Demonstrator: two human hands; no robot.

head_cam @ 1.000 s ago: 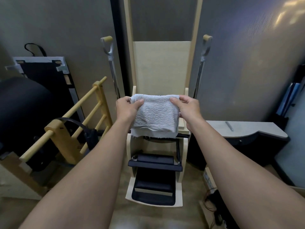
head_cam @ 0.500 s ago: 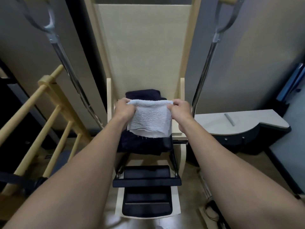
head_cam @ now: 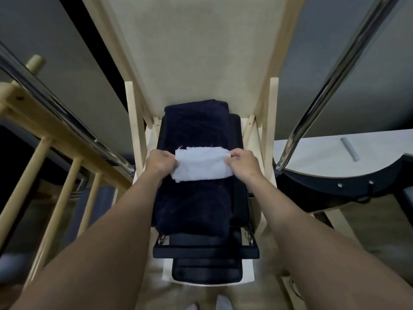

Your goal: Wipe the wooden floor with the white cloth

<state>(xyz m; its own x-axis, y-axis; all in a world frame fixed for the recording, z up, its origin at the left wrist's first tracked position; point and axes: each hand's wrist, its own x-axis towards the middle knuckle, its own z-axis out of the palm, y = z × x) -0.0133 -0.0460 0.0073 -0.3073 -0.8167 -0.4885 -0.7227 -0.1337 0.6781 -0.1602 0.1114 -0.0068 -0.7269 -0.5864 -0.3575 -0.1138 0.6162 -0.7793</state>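
White cloth [head_cam: 202, 164] in grip of left hand [head_cam: 162, 164] and right hand [head_cam: 243, 164]; wooden floor [head_cam: 368, 231] mostly hidden.

Folded white cloth [head_cam: 202, 164], frayed upper edge, lying flat across a dark seat, above the wooden floor [head_cam: 368, 222]

Two hands [head_cam: 161, 164] [head_cam: 243, 164], one white cloth [head_cam: 202, 164]

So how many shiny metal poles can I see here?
2. One pole slants down left of the chair, the other right of it, ending beside the pale shelf. Both tops run out of view; more may be hidden.
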